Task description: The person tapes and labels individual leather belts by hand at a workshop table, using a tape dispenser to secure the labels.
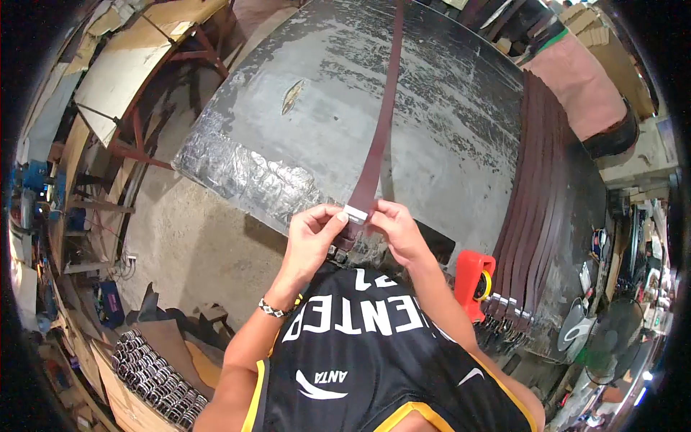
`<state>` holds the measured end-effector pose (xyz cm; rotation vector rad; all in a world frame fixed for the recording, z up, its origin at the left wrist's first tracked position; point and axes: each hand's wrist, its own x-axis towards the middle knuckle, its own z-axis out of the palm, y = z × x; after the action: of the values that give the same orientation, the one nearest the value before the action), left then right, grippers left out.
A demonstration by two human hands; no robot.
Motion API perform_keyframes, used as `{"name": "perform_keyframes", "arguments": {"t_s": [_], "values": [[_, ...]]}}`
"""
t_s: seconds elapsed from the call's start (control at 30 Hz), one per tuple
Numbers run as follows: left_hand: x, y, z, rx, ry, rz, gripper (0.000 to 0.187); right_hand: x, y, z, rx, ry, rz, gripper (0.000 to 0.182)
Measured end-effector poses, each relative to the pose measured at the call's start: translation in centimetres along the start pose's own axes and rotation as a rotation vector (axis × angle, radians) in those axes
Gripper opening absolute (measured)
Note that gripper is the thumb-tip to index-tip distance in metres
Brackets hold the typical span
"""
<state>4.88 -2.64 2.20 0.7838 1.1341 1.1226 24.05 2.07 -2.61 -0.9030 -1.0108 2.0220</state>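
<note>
Across the middle of the view lies a big worktable (pixel 302 108), its dark top scuffed and streaked with pale wear, one corner patched with crinkled silver foil. Along its right side a row of dark brown belts (pixel 536 187) lies side by side, the buckle ends hanging off the near edge. A red tape holder (pixel 471 277) stands at that edge, just beside the row.

One more belt (pixel 381 122) runs lengthwise down the table from the far side to the near edge, where both hands meet on its end. It looks like a long, flat strap, dark reddish brown, smooth and slightly glossy. I judge it light and limp along its length, stiff enough across its width to stay flat, and likely to slide on the worn top if tugged. The end is the sensible place to grip it, pinched flat between thumb and fingers, since the rest simply trails.

At that end sits a small white tag or label (pixel 355 213); what it is exactly is too small to tell. The left hand (pixel 313 234) is closed narrowly, thumb and forefinger pinching the strap at the tag. The right hand (pixel 396 227) is likewise closed, fingers curled over the strap's edge just beside it, the two hands nearly touching.
</note>
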Motion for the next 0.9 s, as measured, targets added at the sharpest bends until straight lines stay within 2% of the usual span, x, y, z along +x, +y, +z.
{"name": "perform_keyframes", "arguments": {"t_s": [0.07, 0.2, 0.33, 0.43, 0.9], "values": [[-0.1, -0.3, 0.0, 0.012, 0.005, -0.009, 0.015, -1.4, -0.9, 0.4, -0.058, 0.111, 0.090, 0.027], [-0.2, -1.7, 0.2, 0.019, -0.017, -0.024, 0.015, -3.0, -1.8, 2.5, -0.200, 0.223, 0.070, 0.025], [-0.5, -2.0, 0.6, 0.045, -0.039, -0.019, 0.017, -3.1, -0.8, 1.7, -0.243, 0.235, 0.042, 0.024], [-0.5, -1.7, 0.6, 0.052, -0.039, -0.042, 0.021, -3.2, -0.4, 1.9, -0.380, 0.262, -0.069, 0.024], [0.0, -1.9, 0.8, 0.183, -0.043, -0.065, 0.026, -3.5, 0.9, 1.8, -0.328, 0.301, -0.083, 0.020]]}}
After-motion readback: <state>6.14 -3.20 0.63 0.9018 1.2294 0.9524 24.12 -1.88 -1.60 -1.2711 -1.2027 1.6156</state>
